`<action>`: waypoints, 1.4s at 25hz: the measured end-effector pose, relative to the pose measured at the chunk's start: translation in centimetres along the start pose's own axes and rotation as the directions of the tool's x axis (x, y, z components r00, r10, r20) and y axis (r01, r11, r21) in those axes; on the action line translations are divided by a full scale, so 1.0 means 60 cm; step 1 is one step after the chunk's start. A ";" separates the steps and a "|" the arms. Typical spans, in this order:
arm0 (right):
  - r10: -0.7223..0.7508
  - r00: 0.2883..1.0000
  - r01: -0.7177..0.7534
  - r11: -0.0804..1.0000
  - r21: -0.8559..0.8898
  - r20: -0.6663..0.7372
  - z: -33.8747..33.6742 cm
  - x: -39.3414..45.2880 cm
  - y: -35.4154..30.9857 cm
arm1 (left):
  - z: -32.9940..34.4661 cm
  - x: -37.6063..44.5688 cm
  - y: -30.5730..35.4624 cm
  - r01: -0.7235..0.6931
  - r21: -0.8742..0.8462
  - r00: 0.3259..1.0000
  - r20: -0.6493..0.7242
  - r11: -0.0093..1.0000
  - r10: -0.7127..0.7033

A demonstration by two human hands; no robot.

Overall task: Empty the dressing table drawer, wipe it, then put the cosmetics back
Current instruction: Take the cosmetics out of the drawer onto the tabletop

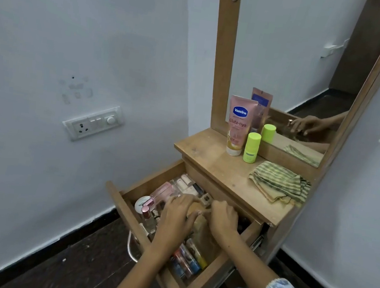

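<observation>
**Status: emptying step, drawer mostly full**

Both hands in the open drawer. My left hand is curled over a tan, rounded item at the middle of the drawer. My right hand, just right of it, has its fingers curled onto the same spot. Looks like a two-hand grip on one object, but I can't tell what it is; my hands cover most of it.

Where things are:
- Cosmetics pack the drawer: pink bottles and a round white jar left of my left hand, a clear box of tubes beyond my fingertips, a row of colourful tubes under my left wrist.
- Already up on the tabletop, beyond both hands: Vaseline tube, green bottle.
- Striped cloth lies folded on the top, beyond my right hand. Not wiping yet.

Next move, my read: lift the gripped item straight up clear of the neighbours and park it on the bare tabletop left of the cloth. Items are packed tight, so watch for toppling the pink bottles.

Hard to see:
- Drawer floor and its right rear corner, in shadow under the tabletop.
- Labels on small items, too small.
- The brown pack behind the Vaseline tube, partly blocked.
</observation>
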State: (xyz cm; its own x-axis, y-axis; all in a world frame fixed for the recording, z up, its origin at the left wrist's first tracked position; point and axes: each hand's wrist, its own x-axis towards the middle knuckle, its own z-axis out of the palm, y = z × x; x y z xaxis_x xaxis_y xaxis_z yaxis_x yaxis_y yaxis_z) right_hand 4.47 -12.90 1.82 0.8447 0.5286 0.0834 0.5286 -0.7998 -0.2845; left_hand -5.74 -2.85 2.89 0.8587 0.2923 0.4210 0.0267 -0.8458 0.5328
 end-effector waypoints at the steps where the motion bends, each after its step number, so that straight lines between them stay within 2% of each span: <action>1: 0.008 1.000 -0.008 1.000 -0.012 -0.005 0.004 0.004 -0.003 | 0.002 0.000 0.000 -0.029 0.033 1.000 -0.005 0.999 0.029; 3: 0.048 0.999 -0.048 0.999 -0.006 -0.001 0.007 0.012 -0.002 | 0.005 0.002 0.001 -0.048 0.042 0.998 -0.029 0.998 0.049; 4: 0.080 0.997 -0.080 0.995 0.062 0.003 0.007 0.014 0.002 | 0.005 0.002 0.002 -0.042 0.036 0.997 -0.056 0.998 0.044; 6: 0.141 0.989 -0.144 0.934 0.326 0.032 0.005 0.015 0.010 | 0.003 0.003 0.001 -0.001 0.002 0.993 -0.121 1.000 0.001; 7: 0.140 0.989 -0.148 0.865 0.480 0.053 -0.002 0.010 0.011 | 0.002 0.004 0.000 0.015 -0.023 0.990 -0.140 1.000 -0.018; 9: 0.079 0.993 -0.122 0.654 0.747 0.093 -0.023 -0.007 0.007 | -0.002 0.003 0.001 0.020 -0.056 0.989 -0.147 0.998 -0.028; 11: 0.029 0.997 -0.079 0.442 0.894 0.074 -0.040 -0.018 0.004 | -0.009 0.000 0.006 0.019 -0.106 0.987 -0.154 0.994 -0.036; 14: -0.036 0.998 -0.037 0.270 0.962 0.048 -0.049 -0.019 0.008 | -0.023 -0.002 0.017 0.014 -0.286 0.983 -0.170 0.958 -0.065; 17: -0.148 0.989 0.007 0.225 0.974 0.027 -0.048 -0.022 0.010 | -0.032 -0.003 0.024 0.044 -0.485 0.970 -0.189 0.873 -0.154; 19: -0.217 0.976 0.030 0.206 0.978 0.016 -0.050 -0.022 0.009 | -0.034 -0.003 0.022 0.092 -0.541 0.956 -0.187 0.836 -0.226; 20: -0.220 0.975 0.033 0.216 0.976 0.016 -0.050 -0.021 0.008 | -0.033 -0.002 0.020 0.101 -0.522 0.950 -0.203 0.847 -0.238; 21: -0.189 0.982 0.035 0.273 0.961 0.018 -0.045 -0.018 0.007 | -0.032 -0.002 0.017 0.105 -0.470 0.942 -0.236 0.877 -0.239; 22: -0.132 0.991 0.032 0.390 0.920 0.022 -0.037 -0.015 0.006 | -0.031 -0.002 0.015 0.107 -0.419 0.932 -0.273 0.902 -0.238; 24: -0.027 0.998 -0.020 0.729 0.684 0.058 -0.011 -0.013 0.004 | -0.032 -0.001 0.018 0.121 -0.371 0.908 -0.333 0.921 -0.253; 25: -0.016 0.995 -0.039 0.844 0.535 0.097 0.004 -0.014 0.000 | -0.034 -0.001 0.021 0.128 -0.363 0.899 -0.351 0.923 -0.262; 26: -0.031 0.991 -0.028 0.907 0.420 0.133 0.017 -0.016 -0.006 | -0.034 -0.001 0.021 0.128 -0.354 0.895 -0.361 0.926 -0.261; 29: -0.099 0.983 0.066 0.976 0.208 0.156 0.036 -0.017 -0.037 | -0.030 -0.001 0.013 0.120 -0.316 0.900 -0.365 0.941 -0.237; 31: -0.126 0.982 0.107 0.985 0.133 0.140 0.033 -0.013 -0.057 | -0.028 -0.001 0.009 0.120 -0.316 0.902 -0.361 0.941 -0.236; 35: -0.068 0.989 0.031 0.964 0.266 0.131 0.025 -0.008 -0.052 | -0.027 -0.001 0.011 0.111 -0.317 0.906 -0.357 0.942 -0.226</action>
State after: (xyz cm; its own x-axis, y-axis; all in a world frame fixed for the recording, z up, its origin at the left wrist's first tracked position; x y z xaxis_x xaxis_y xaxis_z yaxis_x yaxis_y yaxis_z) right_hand 2.26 -10.23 1.26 0.7888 0.6143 -0.0232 0.5131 -0.6787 -0.5255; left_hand -6.59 -2.72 4.43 0.5896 0.6156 0.5228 -0.0419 -0.6232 0.7810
